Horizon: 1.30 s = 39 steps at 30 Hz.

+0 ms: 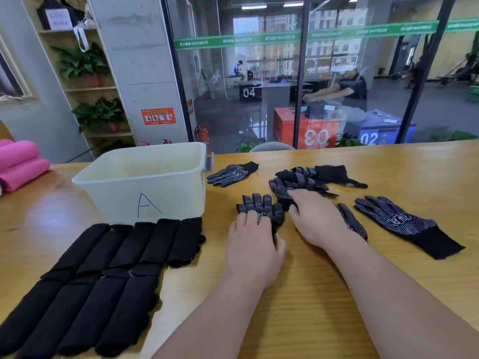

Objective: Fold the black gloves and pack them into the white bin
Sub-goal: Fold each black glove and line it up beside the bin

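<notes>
Wooden table [300, 286]: left hand [252, 246] presses flat on spread glove [259, 204]; right hand [320, 222] pinches piled glove [281, 188].

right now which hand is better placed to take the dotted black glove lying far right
Probably the right hand, nearer that dotted black glove; the left hand rests on another glove further left.

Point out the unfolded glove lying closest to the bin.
The lone glove just right of the bin's far corner, untouched; the other dotted gloves lie farther right.
</notes>
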Each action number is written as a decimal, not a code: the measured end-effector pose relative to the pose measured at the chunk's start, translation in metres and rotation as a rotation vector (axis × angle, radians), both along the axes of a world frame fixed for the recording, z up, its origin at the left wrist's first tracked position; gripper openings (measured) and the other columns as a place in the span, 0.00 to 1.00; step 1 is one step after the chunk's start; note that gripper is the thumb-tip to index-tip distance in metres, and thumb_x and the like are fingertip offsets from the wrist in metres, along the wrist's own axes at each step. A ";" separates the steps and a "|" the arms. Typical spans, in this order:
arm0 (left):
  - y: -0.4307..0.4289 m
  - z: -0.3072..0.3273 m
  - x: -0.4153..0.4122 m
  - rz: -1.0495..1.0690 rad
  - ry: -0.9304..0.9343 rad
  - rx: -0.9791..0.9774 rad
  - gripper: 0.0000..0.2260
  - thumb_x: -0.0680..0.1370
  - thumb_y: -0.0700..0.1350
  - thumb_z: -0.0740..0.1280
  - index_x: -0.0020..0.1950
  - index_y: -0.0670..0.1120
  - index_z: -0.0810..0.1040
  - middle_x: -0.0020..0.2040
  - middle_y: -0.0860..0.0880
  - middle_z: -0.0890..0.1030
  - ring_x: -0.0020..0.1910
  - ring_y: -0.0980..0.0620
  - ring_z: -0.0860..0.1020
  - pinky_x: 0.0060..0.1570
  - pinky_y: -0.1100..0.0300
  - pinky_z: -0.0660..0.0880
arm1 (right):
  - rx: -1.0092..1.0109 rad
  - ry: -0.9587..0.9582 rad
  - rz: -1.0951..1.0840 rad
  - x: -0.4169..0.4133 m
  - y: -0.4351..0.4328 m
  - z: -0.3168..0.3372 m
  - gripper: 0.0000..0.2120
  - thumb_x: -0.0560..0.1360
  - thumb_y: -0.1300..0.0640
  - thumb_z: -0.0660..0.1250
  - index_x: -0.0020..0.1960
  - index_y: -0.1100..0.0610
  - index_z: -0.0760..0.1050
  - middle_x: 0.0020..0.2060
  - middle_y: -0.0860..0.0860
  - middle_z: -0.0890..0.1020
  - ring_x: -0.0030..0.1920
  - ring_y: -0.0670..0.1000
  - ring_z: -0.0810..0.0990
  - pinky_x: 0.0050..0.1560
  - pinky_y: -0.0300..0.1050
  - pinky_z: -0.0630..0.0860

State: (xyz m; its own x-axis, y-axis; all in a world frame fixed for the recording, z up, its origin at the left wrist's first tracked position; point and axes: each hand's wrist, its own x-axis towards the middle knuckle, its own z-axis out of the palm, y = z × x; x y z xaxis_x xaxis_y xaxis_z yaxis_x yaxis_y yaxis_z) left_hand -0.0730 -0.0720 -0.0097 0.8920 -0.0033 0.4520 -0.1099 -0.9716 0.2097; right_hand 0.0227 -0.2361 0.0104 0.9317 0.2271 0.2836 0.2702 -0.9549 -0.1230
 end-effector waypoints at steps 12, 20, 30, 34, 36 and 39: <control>0.003 0.002 0.004 -0.106 0.064 -0.089 0.14 0.83 0.48 0.61 0.66 0.49 0.77 0.68 0.53 0.76 0.70 0.51 0.70 0.70 0.52 0.71 | -0.021 0.110 0.063 -0.018 -0.005 -0.005 0.26 0.86 0.45 0.51 0.81 0.49 0.66 0.81 0.47 0.66 0.81 0.51 0.63 0.79 0.55 0.64; 0.004 0.008 0.004 -0.127 0.068 -0.048 0.15 0.83 0.53 0.62 0.62 0.50 0.83 0.62 0.55 0.81 0.64 0.52 0.76 0.64 0.54 0.75 | 0.048 0.143 -0.167 -0.069 -0.035 -0.008 0.25 0.88 0.44 0.48 0.83 0.47 0.60 0.84 0.49 0.58 0.85 0.55 0.50 0.83 0.57 0.54; 0.002 0.005 0.003 -0.171 0.264 -0.020 0.25 0.86 0.57 0.55 0.83 0.53 0.66 0.85 0.52 0.62 0.85 0.50 0.56 0.82 0.48 0.58 | 0.021 0.112 -0.151 -0.135 -0.026 -0.011 0.26 0.86 0.39 0.45 0.83 0.41 0.61 0.83 0.47 0.61 0.84 0.53 0.54 0.83 0.56 0.52; 0.005 0.008 -0.005 -0.182 0.278 -0.035 0.26 0.86 0.61 0.57 0.83 0.54 0.67 0.84 0.53 0.63 0.84 0.51 0.58 0.82 0.50 0.58 | 0.078 0.121 -0.160 -0.135 -0.029 -0.011 0.26 0.86 0.39 0.46 0.82 0.40 0.62 0.83 0.47 0.62 0.83 0.52 0.55 0.83 0.55 0.54; 0.009 0.010 -0.015 -0.199 0.293 -0.024 0.26 0.85 0.62 0.58 0.82 0.56 0.68 0.84 0.54 0.64 0.84 0.51 0.58 0.82 0.50 0.59 | 0.074 0.108 -0.175 -0.134 -0.027 -0.011 0.26 0.85 0.39 0.46 0.82 0.40 0.63 0.82 0.47 0.63 0.83 0.53 0.57 0.82 0.56 0.56; 0.017 0.016 -0.033 -0.226 0.270 0.008 0.24 0.83 0.64 0.60 0.78 0.58 0.73 0.80 0.57 0.69 0.80 0.53 0.64 0.76 0.50 0.68 | 0.061 0.099 -0.185 -0.134 -0.025 -0.011 0.27 0.85 0.40 0.46 0.81 0.41 0.65 0.81 0.47 0.65 0.82 0.53 0.59 0.81 0.57 0.58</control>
State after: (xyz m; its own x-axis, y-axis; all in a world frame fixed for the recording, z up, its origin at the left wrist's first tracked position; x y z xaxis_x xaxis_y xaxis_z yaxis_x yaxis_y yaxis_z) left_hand -0.1060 -0.0549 0.0059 0.9555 -0.2174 0.1994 -0.2645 -0.9307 0.2527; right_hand -0.1117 -0.2611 -0.0004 0.9799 0.0344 0.1963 0.0743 -0.9771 -0.1995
